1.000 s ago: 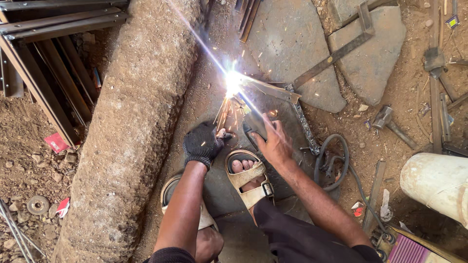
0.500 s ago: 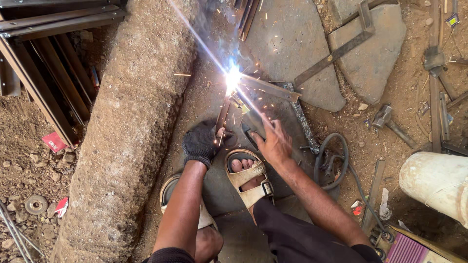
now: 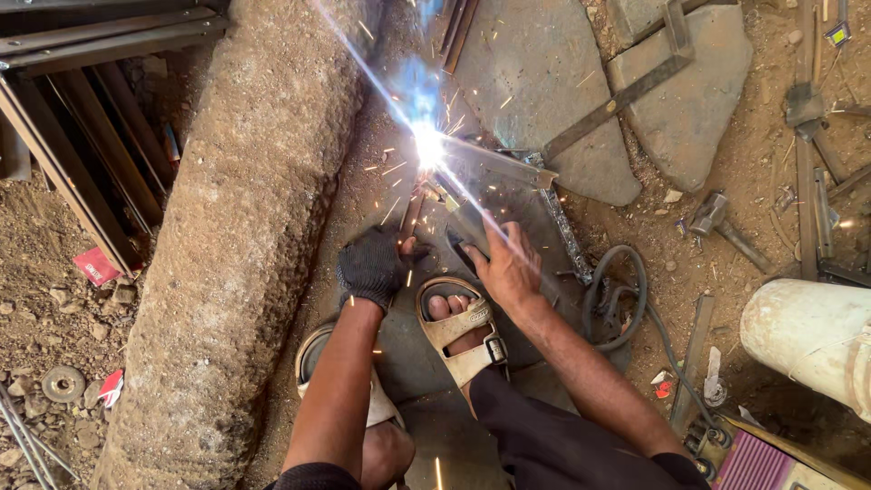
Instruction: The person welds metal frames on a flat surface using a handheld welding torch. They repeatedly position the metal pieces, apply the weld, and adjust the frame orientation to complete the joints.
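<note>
Seen from the head camera, a person crouches on bare ground and welds: the left hand, in a dark knit glove, is closed around an electrode holder whose rod runs up to a white-blue arc at the end of a flat steel bar, sparks scattering over the dirt. The bare right hand lies with fingers spread on a dark metal plate, pressing it down just beside the joint; it grips nothing. A tan sandal on one foot is planted between the two forearms, close under the work. The arc burning at the joint suggests the weld is under way rather than finished; how much of the seam is already laid cannot be told through the glare. A black cable loops just right of the plate towards a machine with a pink vented casing at the lower edge. A rough concrete beam lies to the left, steel angle lengths beyond it, flat stone slabs above, and a hammer on the soil. The one container-like thing, a white cylinder on its side at right, shows no contents.
</note>
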